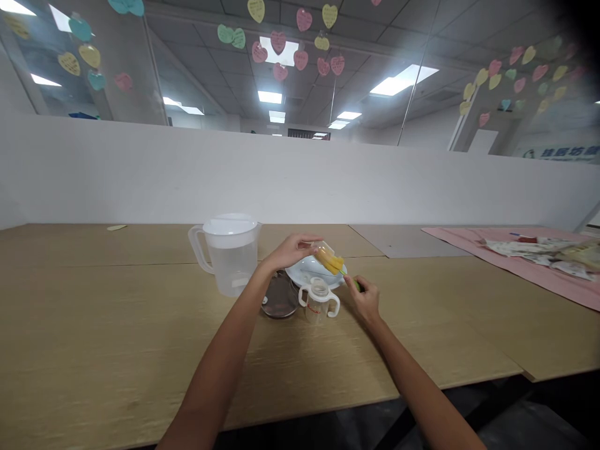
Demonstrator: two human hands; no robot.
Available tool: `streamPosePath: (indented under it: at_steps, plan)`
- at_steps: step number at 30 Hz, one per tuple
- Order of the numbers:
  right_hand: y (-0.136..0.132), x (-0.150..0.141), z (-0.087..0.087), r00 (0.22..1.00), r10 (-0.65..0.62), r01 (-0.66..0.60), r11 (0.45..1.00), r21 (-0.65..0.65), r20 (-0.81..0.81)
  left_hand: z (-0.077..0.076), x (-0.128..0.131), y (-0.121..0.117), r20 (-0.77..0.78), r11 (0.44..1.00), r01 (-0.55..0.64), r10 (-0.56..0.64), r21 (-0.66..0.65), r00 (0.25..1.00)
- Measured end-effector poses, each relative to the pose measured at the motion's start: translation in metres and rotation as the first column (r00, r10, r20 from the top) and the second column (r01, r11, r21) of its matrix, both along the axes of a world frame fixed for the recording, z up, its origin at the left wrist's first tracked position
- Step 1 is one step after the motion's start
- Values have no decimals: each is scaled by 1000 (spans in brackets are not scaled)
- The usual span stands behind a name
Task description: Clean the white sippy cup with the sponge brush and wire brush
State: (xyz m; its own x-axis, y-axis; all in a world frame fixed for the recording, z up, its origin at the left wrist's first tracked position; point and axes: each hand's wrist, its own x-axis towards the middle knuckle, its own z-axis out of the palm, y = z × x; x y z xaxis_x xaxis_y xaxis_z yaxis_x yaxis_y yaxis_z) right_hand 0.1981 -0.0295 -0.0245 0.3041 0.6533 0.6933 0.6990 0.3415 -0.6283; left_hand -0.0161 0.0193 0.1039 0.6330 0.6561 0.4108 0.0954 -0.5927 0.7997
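My left hand (296, 250) is closed around a small clear plastic cup or cover (323, 248), tilted with its mouth toward the right. A yellow sponge brush (334, 264) with a green handle is in my right hand (364, 299), its sponge head at the clear piece's mouth and apparently partly inside. Both are above a white bowl (300, 273). In front of the bowl stands a clear baby bottle (317, 309) with two white handles, upright and with no lid on it. A dark round tray or lid (280, 299) lies to the bottle's left.
A translucent lidded pitcher (230, 259) stands left of the bowl on the wooden table (117, 337). At the right, a pink cloth (510, 278) bears plastic packets (539, 253). A white partition (300, 181) runs along the back edge.
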Motion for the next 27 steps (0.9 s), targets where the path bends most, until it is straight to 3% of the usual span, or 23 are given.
streamPosePath:
  at_steps: [5, 11, 18, 27]
  plan:
    - [3, -2, -2, 997, -35, 33, 999, -29, -75, -1, -4, 1, -88, 995, 57, -64, -80, 994]
    - [4, -3, -5, 1000, -26, 26, 997, -69, 4, 7, -8, -7, -73, 999, 22, -25, -39, 997]
    - [-1, -3, -3, 982, -84, 74, 995, 65, 167, 12, -15, -10, 7, 997, -61, 61, -41, 998]
    - [0, -5, -3, 995, -95, 95, 995, 31, -12, 7, -16, -7, -3, 994, -26, 26, -101, 1000]
